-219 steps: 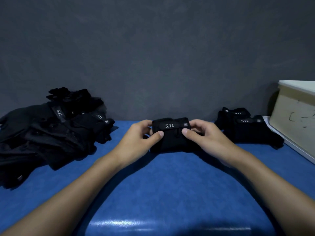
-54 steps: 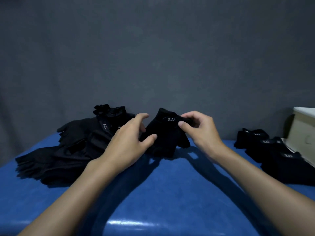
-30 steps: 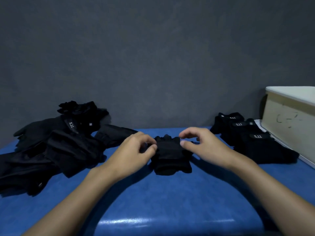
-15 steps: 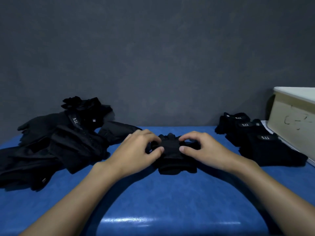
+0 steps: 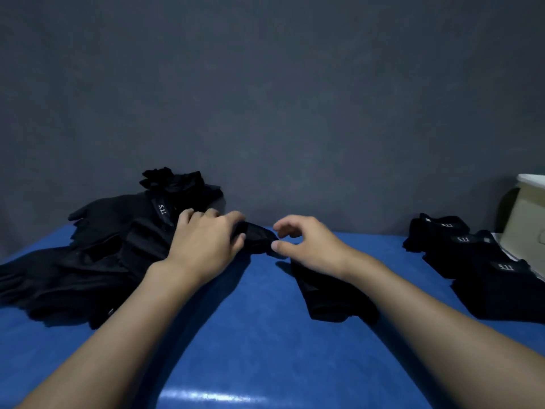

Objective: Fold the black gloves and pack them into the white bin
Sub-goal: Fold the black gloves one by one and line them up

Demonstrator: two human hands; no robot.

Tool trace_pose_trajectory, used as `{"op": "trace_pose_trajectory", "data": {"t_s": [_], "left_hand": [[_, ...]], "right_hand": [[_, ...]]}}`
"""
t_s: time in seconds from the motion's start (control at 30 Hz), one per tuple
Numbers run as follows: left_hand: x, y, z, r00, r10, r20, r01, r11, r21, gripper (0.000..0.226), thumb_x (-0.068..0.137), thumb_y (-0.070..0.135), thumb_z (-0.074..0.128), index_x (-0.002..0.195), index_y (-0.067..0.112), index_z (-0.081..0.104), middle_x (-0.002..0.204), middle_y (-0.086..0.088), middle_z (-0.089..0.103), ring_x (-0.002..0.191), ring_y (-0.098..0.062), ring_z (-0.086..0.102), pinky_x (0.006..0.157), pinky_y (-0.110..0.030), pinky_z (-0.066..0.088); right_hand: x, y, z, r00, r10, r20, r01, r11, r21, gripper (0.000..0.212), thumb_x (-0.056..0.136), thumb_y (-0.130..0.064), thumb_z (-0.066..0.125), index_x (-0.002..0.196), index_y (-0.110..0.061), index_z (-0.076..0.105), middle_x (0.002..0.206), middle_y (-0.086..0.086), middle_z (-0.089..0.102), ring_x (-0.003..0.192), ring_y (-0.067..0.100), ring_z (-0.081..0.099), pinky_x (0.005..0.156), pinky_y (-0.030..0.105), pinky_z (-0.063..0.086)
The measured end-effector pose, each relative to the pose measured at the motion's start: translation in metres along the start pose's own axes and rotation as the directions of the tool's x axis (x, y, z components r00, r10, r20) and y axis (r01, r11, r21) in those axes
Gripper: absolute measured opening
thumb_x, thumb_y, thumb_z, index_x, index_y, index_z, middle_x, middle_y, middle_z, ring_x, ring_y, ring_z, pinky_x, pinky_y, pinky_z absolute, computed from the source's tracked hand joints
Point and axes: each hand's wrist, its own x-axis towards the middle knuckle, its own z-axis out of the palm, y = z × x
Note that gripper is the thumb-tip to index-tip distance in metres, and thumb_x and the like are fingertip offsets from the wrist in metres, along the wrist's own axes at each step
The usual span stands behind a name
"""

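Black glove (image 5: 257,238) pinched by fingers of left hand (image 5: 203,246); right hand (image 5: 311,246) relaxed beside.

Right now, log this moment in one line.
left hand: holds glove; right hand: at glove, grip unclear; folded gloves: beside white bin; glove pile: left

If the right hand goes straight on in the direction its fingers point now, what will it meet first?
Most likely the black glove that the left hand grips: the right hand points leftward at its loose end, thumb almost on it. Depth is unclear, so contact cannot be told.
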Motion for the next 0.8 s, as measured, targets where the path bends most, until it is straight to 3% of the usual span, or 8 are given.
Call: {"op": "trace_pose_trajectory", "data": {"t_s": [0.1, 0.23, 0.33, 0.47, 0.57, 0.63, 0.73, 0.8], "left_hand": [[0.001, -0.003, -0.002, 1.000, -0.003, 0.016, 0.004, 0.998, -0.069, 0.037, 0.096, 0.044, 0.052, 0.131, 0.034, 0.055, 0.122, -0.008, 0.059, 0.109, -0.030, 0.059, 0.104, -0.042, 0.038], [0.003, -0.007, -0.006, 1.000, -0.017, -0.016, 0.011, 0.960, -0.280, 0.030, 0.093, 0.030, 0.060, 0.122, 0.023, 0.064, 0.124, -0.006, 0.055, 0.112, -0.029, 0.057, 0.101, -0.043, 0.043], [0.005, -0.009, -0.008, 0.997, -0.019, -0.081, -0.013, 0.925, -0.380, 0.027, 0.092, 0.023, 0.063, 0.119, 0.019, 0.068, 0.123, -0.003, 0.056, 0.116, -0.024, 0.055, 0.104, -0.043, 0.042], [0.009, -0.007, -0.013, 0.986, -0.003, -0.168, -0.082, 0.863, -0.498, 0.025, 0.091, 0.020, 0.065, 0.115, 0.021, 0.070, 0.119, 0.005, 0.057, 0.114, -0.011, 0.054, 0.100, -0.021, 0.039], [0.010, 0.000, -0.018, 0.978, 0.016, -0.206, -0.142, 0.778, -0.612, 0.029, 0.087, 0.019, 0.070, 0.115, 0.023, 0.070, 0.117, 0.010, 0.058, 0.110, -0.001, 0.055, 0.091, 0.000, 0.032], [0.009, 0.006, -0.021, 0.974, 0.066, -0.217, -0.200, 0.700, -0.686, 0.034, 0.083, 0.016, 0.075, 0.116, 0.023, 0.069, 0.119, 0.008, 0.058, 0.110, 0.002, 0.056, 0.096, -0.002, 0.034], [0.004, 0.016, -0.025, 0.976, 0.155, -0.151, -0.213, 0.568, -0.795, 0.043, 0.079, 0.014, 0.082, 0.119, 0.021, 0.068, 0.126, 0.005, 0.054, 0.113, 0.008, 0.056, 0.098, -0.005, 0.037], [0.002, 0.021, -0.025, 0.975, 0.202, -0.096, -0.193, 0.541, -0.819, 0.050, 0.075, 0.022, 0.086, 0.121, 0.028, 0.067, 0.132, 0.008, 0.050, 0.116, 0.009, 0.053, 0.098, -0.006, 0.036]], "right_hand": [[0.017, -0.002, 0.017, 0.999, 0.035, -0.001, -0.035, 0.999, -0.037, 0.024, 0.073, -0.048, 0.069, 0.094, -0.044, 0.058, 0.103, -0.012, 0.066, 0.102, 0.015, 0.061, 0.101, 0.046, 0.043], [0.027, -0.005, 0.029, 0.995, 0.028, -0.094, -0.036, 0.996, -0.081, 0.014, 0.079, -0.033, 0.073, 0.078, -0.037, 0.059, 0.084, -0.016, 0.064, 0.092, 0.014, 0.061, 0.098, 0.045, 0.044], [0.027, -0.007, 0.027, 0.979, -0.005, -0.204, 0.002, 1.000, -0.015, 0.013, 0.077, -0.032, 0.068, 0.068, -0.036, 0.060, 0.071, -0.016, 0.065, 0.084, 0.013, 0.064, 0.093, 0.048, 0.047], [0.019, -0.014, 0.010, 0.954, -0.049, -0.297, 0.085, 0.990, 0.111, 0.014, 0.083, -0.021, 0.070, 0.071, -0.026, 0.065, 0.072, -0.007, 0.070, 0.076, 0.016, 0.067, 0.077, 0.034, 0.054], [0.008, -0.016, -0.009, 0.935, -0.061, -0.349, 0.138, 0.970, 0.198, 0.014, 0.086, -0.013, 0.069, 0.074, -0.019, 0.066, 0.077, 0.003, 0.071, 0.076, 0.019, 0.068, 0.074, 0.032, 0.053], [-0.001, -0.015, -0.021, 0.924, -0.042, -0.379, 0.162, 0.943, 0.292, 0.013, 0.088, -0.010, 0.067, 0.075, -0.015, 0.067, 0.075, 0.006, 0.070, 0.072, 0.015, 0.065, 0.072, 0.032, 0.052], [-0.018, -0.012, -0.034, 0.901, 0.022, -0.433, 0.166, 0.905, 0.392, 0.014, 0.089, -0.011, 0.066, 0.075, -0.015, 0.067, 0.068, -0.004, 0.065, 0.064, 0.004, 0.057, 0.062, 0.019, 0.047], [-0.030, -0.008, -0.040, 0.900, 0.083, -0.427, 0.139, 0.875, 0.463, 0.013, 0.090, -0.012, 0.066, 0.077, -0.013, 0.067, 0.066, -0.004, 0.064, 0.063, 0.004, 0.056, 0.061, 0.017, 0.045]]}}
